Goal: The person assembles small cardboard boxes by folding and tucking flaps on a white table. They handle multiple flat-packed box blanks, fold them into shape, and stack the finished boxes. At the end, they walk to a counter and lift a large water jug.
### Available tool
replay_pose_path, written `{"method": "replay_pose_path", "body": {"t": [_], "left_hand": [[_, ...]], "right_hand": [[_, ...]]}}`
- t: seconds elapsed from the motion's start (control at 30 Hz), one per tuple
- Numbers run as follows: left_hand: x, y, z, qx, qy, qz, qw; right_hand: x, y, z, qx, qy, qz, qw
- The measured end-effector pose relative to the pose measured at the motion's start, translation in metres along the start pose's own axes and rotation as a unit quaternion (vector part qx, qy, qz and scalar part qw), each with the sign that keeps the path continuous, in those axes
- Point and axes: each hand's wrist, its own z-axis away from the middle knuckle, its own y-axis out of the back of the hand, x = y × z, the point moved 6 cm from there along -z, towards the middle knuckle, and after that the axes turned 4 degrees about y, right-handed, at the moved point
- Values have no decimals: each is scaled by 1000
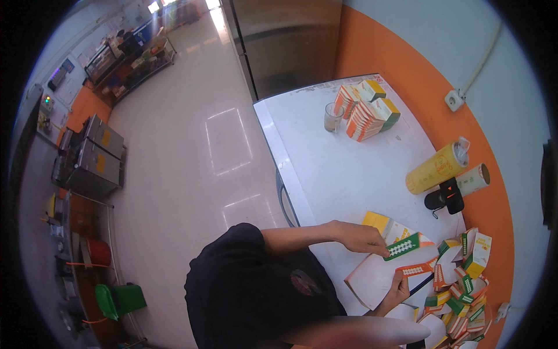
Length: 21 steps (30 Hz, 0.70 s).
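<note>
Both hands hold a paper food carton [372, 278] with a white inside, one green patterned flap and one orange patterned flap. My left hand [363, 238], fingers closed, grips it by the green flap. Lower down, my right hand [397, 292] pinches it beside the orange flap. The carton is partly opened out, its white wall curving toward me. Behind it, a yellow and white carton piece [378, 222] lies on the table, partly covered by my left hand and the held carton. A heap of folded cartons [465, 291] lies close to the right of my hands.
On the white table [308, 145] stand stacked cartons [366, 119] and a clear glass [333, 118] at the far end. By the orange wall are a yellow cylindrical container [433, 170], a pale tube [475, 179] and a black device [446, 199]. A steel cabinet [285, 46] stands beyond.
</note>
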Motion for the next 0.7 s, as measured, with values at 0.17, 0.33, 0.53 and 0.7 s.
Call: {"method": "replay_pose_path", "body": {"t": [0.17, 0.33, 0.53, 0.7], "left_hand": [[-24, -4, 4, -52, 21, -84, 995], [-64, -33, 10, -51, 238, 239, 940], [-66, -93, 13, -58, 93, 727, 678], [-79, -108, 43, -81, 295, 599, 740]], "right_hand": [[6, -6, 0, -56, -38, -22, 997], [4, -4, 7, 55, 34, 45, 997], [7, -6, 15, 191, 56, -81, 977], [38, -1, 12, 146, -28, -16, 989]]}}
